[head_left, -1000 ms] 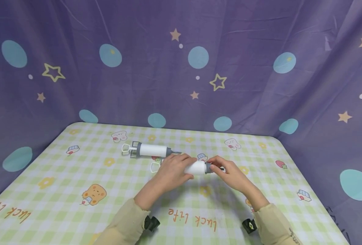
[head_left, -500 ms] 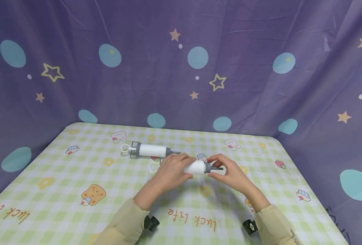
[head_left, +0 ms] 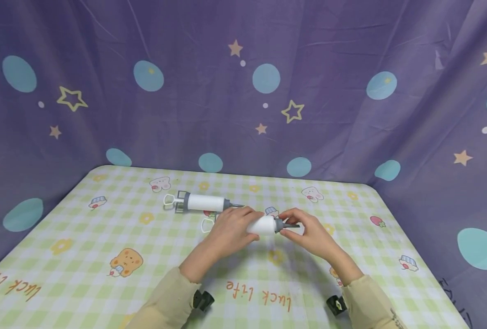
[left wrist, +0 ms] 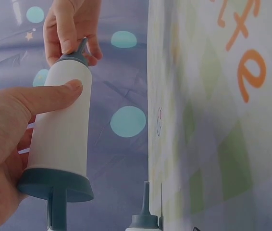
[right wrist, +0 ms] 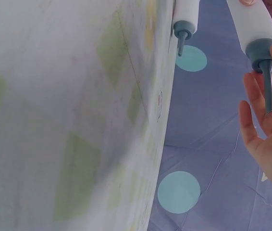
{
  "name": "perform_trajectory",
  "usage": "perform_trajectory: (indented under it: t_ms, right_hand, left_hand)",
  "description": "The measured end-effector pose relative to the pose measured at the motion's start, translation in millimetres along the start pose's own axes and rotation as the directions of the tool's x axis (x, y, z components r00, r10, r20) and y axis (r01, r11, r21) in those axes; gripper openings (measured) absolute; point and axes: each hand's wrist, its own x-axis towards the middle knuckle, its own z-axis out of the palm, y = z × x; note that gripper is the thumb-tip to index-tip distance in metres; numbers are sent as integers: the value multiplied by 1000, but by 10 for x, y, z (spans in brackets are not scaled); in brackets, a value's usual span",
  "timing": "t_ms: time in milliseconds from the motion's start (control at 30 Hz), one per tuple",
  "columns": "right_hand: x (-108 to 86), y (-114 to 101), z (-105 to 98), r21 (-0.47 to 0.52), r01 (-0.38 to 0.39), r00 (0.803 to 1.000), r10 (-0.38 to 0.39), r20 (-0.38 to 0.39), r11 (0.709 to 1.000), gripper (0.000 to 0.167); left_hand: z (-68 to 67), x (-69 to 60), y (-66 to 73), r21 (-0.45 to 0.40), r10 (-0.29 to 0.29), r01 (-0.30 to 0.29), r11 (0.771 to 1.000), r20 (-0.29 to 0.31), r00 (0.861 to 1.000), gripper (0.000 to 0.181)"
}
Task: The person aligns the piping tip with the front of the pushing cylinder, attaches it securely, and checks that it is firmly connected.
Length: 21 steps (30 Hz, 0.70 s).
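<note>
A large white syringe (head_left: 264,225) with a grey nozzle end and a pale loop handle is held level above the table. My left hand (head_left: 232,230) grips its white barrel, thumb across the top in the left wrist view. At the other end, my right hand (head_left: 311,232) pinches the grey cap at the nozzle's base. In the right wrist view the thin nozzle (right wrist: 267,89) points out between the thumb and the spread fingers. The plunger end is partly hidden behind my left hand in the head view.
A second white and grey syringe (head_left: 205,202) lies on the table just behind my left hand, nozzle pointing right. A green-checked cloth (head_left: 165,256) with printed pictures covers the table (head_left: 82,246). A purple curtain (head_left: 210,114) with stars and ovals hangs behind it.
My right fingers have shifted slightly around the cap, and more of the nozzle shows than a second ago. My left hand and the second syringe stay in place.
</note>
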Motion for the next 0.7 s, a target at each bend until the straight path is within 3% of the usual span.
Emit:
perform_trajectory:
  t_ms: [300,567,700]
  right_hand:
    - [6,-8,17,-9,-30,1000,30,7,1000,25]
    - [21,327,90,-13,-46,998,47,35,999,22]
    - [23,345,94,-4,-74,996,74,57,997,23]
  left_hand:
    - [15,-10,-12,-25,8,-9,1000,-17,1000,51]
    - [21,-13,-6,-14,11,-12,1000,-20,1000,51]
    - [32,-13,-1,-8,18,-18,1000,-25,1000,50]
